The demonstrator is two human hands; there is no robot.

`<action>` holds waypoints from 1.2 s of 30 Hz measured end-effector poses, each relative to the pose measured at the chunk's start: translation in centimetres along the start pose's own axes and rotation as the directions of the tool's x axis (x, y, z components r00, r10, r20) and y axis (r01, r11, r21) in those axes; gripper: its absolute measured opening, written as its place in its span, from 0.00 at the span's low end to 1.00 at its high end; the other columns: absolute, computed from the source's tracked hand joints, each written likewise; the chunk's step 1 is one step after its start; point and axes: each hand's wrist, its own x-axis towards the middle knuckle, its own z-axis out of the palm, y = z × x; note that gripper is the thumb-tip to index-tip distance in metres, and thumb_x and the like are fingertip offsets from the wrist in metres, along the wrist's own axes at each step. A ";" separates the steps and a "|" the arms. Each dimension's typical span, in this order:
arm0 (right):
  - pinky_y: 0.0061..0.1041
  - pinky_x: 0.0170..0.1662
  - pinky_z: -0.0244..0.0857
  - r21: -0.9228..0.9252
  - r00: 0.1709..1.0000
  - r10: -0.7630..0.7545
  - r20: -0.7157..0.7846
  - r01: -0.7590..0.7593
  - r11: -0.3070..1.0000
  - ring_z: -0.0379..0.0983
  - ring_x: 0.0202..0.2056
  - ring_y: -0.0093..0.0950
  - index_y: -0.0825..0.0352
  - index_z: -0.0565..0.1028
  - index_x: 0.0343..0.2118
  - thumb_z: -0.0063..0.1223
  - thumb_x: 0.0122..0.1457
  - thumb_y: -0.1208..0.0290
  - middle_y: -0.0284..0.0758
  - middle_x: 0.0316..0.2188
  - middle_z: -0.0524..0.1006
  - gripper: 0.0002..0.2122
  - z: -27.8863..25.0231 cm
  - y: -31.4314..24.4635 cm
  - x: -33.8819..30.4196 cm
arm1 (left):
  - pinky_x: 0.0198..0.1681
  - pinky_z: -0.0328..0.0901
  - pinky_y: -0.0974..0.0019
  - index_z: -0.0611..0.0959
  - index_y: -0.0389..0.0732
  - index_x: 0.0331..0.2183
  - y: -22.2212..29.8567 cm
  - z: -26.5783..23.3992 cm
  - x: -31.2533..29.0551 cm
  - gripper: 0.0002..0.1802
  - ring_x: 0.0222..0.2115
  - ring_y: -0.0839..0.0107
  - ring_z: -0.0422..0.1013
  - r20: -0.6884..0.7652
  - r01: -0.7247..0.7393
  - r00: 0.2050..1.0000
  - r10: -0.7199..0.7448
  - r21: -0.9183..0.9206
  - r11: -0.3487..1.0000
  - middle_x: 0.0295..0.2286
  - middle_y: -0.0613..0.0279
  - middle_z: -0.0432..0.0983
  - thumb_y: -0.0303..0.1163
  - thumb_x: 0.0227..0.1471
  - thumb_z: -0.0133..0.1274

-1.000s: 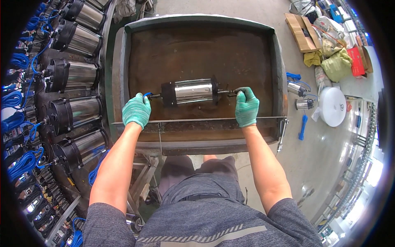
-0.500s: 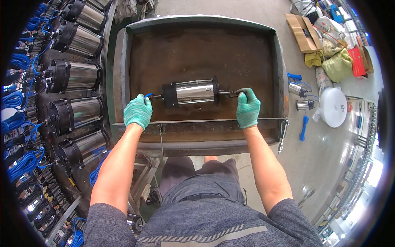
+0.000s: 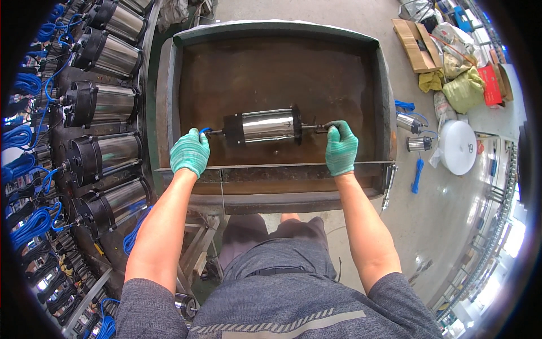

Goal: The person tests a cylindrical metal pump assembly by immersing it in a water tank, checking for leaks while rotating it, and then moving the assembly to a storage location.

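A motor-like cylinder (image 3: pixel 270 125) with a shiny steel body and black end caps lies level inside a rusty metal tank (image 3: pixel 195 51) of brownish liquid. At its left end, my left hand (image 3: pixel 190 153), in a green knit glove, is closed around a blue cable (image 3: pixel 205 130) beside a thin fitting. My right hand (image 3: pixel 341 149), gloved alike, is closed on a slim metal rod (image 3: pixel 317 127) joined to the cylinder's right end. How deep the cylinder sits in the liquid is hard to tell.
A flat metal bar (image 3: pixel 271 166) spans the tank near me, with a wrench (image 3: pixel 389 186) at its right end. Several larger steel motors (image 3: pixel 116 104) with blue cables line the left. Sacks (image 3: pixel 464 89), an open cardboard box (image 3: pixel 416 45) and a white disc (image 3: pixel 457 148) are on the right.
Both hands have shifted very slightly to the right, the right one a touch more. The cylinder stays almost where it was, and both grips are kept.
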 end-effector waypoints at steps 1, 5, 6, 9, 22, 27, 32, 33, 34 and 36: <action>0.24 0.29 0.67 -0.001 1.000 0.010 0.000 -0.010 1.000 0.71 0.23 0.20 0.68 0.77 0.33 0.49 0.61 0.75 0.36 0.21 0.78 0.05 0.0 0.0 0.0 | 0.38 0.71 0.47 0.80 0.40 0.36 0.0 0.0 0.0 0.18 0.33 0.46 0.78 0.001 -0.001 1.000 0.001 0.001 1.000 0.29 0.45 0.81 0.44 0.62 0.44; 0.24 0.28 0.66 -0.004 1.000 0.012 -0.005 -0.012 1.000 0.69 0.22 0.20 0.67 0.77 0.33 0.49 0.61 0.75 0.35 0.20 0.77 0.05 0.1 0.1 0.0 | 0.38 0.71 0.47 0.80 0.40 0.36 0.0 0.2 0.1 0.18 0.33 0.46 0.78 0.004 0.000 1.000 0.000 0.003 1.000 0.28 0.44 0.81 0.44 0.62 0.44; 0.24 0.28 0.66 -0.005 1.000 0.003 -0.008 -0.003 1.000 0.69 0.21 0.19 0.67 0.77 0.33 0.49 0.61 0.75 0.35 0.20 0.76 0.05 0.1 0.1 0.0 | 0.38 0.71 0.47 0.80 0.40 0.36 0.0 0.2 0.1 0.18 0.33 0.46 0.78 0.005 0.001 1.000 -0.001 0.003 1.000 0.28 0.44 0.81 0.44 0.62 0.44; 0.23 0.27 0.65 0.012 1.000 -0.019 -0.017 0.019 1.000 0.69 0.21 0.19 0.67 0.77 0.33 0.49 0.61 0.75 0.34 0.19 0.76 0.06 0.2 0.3 0.0 | 0.38 0.71 0.47 0.80 0.40 0.36 0.1 0.0 0.1 0.18 0.33 0.46 0.78 0.013 0.008 1.000 -0.008 0.003 1.000 0.29 0.44 0.81 0.44 0.62 0.44; 0.23 0.29 0.67 0.022 1.000 -0.011 -0.012 0.011 1.000 0.71 0.23 0.20 0.67 0.77 0.33 0.49 0.61 0.75 0.35 0.21 0.78 0.05 0.1 0.4 0.0 | 0.39 0.69 0.44 0.79 0.40 0.35 -0.1 0.4 0.2 0.17 0.33 0.43 0.76 0.006 0.006 1.000 -0.006 -0.030 1.000 0.28 0.42 0.80 0.43 0.62 0.44; 0.23 0.29 0.66 0.004 1.000 -0.019 -0.020 0.019 1.000 0.70 0.22 0.19 0.67 0.77 0.33 0.49 0.61 0.75 0.35 0.20 0.77 0.05 0.1 0.6 0.1 | 0.39 0.71 0.46 0.80 0.40 0.36 0.1 0.1 0.2 0.18 0.33 0.46 0.78 0.022 0.000 1.000 0.000 0.004 1.000 0.29 0.44 0.81 0.43 0.62 0.43; 0.24 0.28 0.66 0.005 1.000 0.014 -0.004 -0.014 1.000 0.70 0.22 0.20 0.67 0.77 0.33 0.49 0.61 0.75 0.35 0.19 0.76 0.06 0.1 0.4 0.1 | 0.39 0.69 0.44 0.80 0.40 0.35 0.0 0.2 0.2 0.17 0.34 0.43 0.76 0.017 0.015 1.000 -0.015 -0.023 1.000 0.29 0.42 0.80 0.43 0.62 0.44; 0.24 0.28 0.66 0.004 1.000 0.014 -0.004 -0.014 1.000 0.70 0.21 0.20 0.67 0.77 0.33 0.49 0.61 0.75 0.35 0.19 0.76 0.06 0.1 0.3 0.1 | 0.39 0.69 0.43 0.79 0.40 0.35 0.0 0.2 0.2 0.16 0.34 0.41 0.75 0.015 0.022 1.000 -0.022 -0.040 0.999 0.29 0.41 0.79 0.42 0.62 0.45; 0.24 0.28 0.66 0.005 1.000 0.006 -0.007 -0.006 1.000 0.69 0.21 0.20 0.67 0.77 0.33 0.49 0.61 0.75 0.35 0.19 0.76 0.06 0.1 0.4 0.1 | 0.39 0.69 0.44 0.79 0.40 0.35 0.0 0.2 0.2 0.17 0.34 0.43 0.76 0.020 0.016 1.000 -0.016 -0.022 1.000 0.29 0.42 0.80 0.43 0.62 0.44; 0.24 0.27 0.66 0.009 1.000 -0.010 -0.012 0.010 1.000 0.69 0.21 0.21 0.67 0.77 0.33 0.49 0.61 0.74 0.35 0.19 0.76 0.06 0.2 0.6 0.1 | 0.39 0.71 0.46 0.79 0.40 0.36 0.0 0.1 0.2 0.18 0.34 0.46 0.77 0.029 0.005 1.000 -0.005 0.015 1.000 0.29 0.44 0.81 0.44 0.62 0.43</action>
